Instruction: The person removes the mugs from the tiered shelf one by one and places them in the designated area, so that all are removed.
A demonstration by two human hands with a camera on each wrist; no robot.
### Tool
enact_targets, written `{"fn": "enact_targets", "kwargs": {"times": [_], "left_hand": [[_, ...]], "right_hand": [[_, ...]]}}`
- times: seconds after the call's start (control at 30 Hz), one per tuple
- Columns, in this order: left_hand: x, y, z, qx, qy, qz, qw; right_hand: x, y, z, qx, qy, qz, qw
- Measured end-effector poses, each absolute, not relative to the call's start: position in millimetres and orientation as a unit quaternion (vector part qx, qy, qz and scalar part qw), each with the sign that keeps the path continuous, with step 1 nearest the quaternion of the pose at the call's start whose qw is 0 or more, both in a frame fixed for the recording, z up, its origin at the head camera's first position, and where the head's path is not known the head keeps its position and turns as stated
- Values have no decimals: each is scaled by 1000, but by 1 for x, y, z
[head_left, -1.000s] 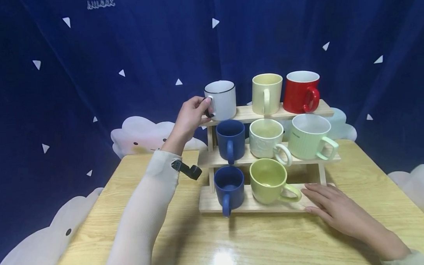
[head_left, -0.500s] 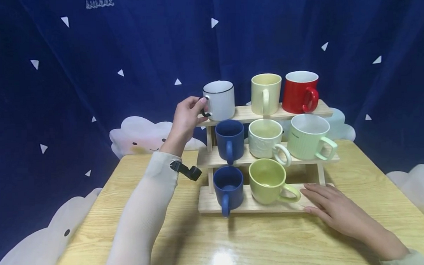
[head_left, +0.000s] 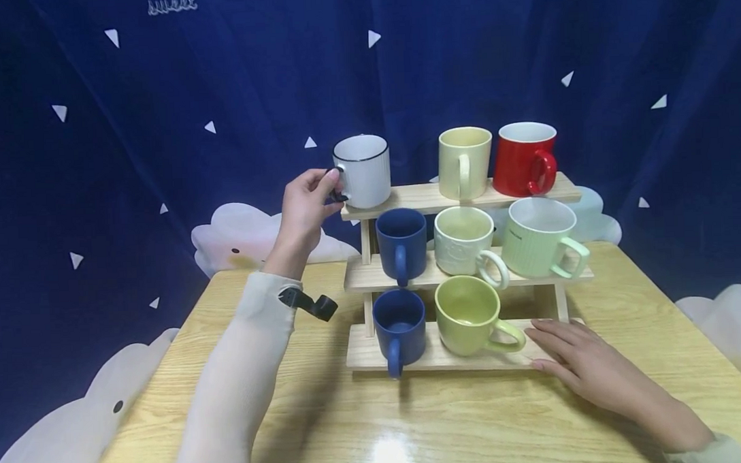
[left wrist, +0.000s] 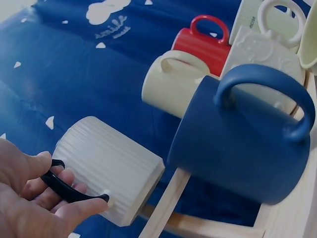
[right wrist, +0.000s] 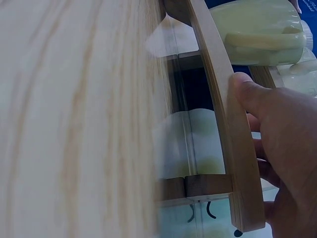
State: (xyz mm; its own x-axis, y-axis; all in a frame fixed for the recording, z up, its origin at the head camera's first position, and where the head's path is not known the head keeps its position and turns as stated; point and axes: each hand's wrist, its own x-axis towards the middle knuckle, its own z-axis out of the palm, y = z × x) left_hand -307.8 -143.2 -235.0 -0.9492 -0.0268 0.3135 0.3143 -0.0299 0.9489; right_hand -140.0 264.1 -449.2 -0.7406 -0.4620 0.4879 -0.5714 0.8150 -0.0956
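My left hand pinches the black handle of a white ribbed mug with a black rim, at the left end of the top shelf. In the left wrist view, thumb and fingers curl round this handle. My right hand rests on the right end of the bottom shelf, fingers over the board and thumb at its front edge. The right wrist view shows the thumb against the board edge. Nearest this hand is a yellow-green mug with its handle pointing right.
The wooden rack also holds a pale yellow mug, a red mug, two dark blue mugs, an embossed cream mug and a mint green mug. A dark blue curtain hangs behind the wooden table.
My left hand has moved left with the white mug, farther from the pale yellow one, and slightly up. The right hand has stayed in place.
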Motion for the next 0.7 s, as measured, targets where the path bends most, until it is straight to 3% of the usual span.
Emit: {"fn": "enact_targets", "kwargs": {"times": [0.7], "left_hand": [[-300,-224,-249,-63,-658,-724,196]], "right_hand": [[-139,262,-448,267,-931,115,220]]}}
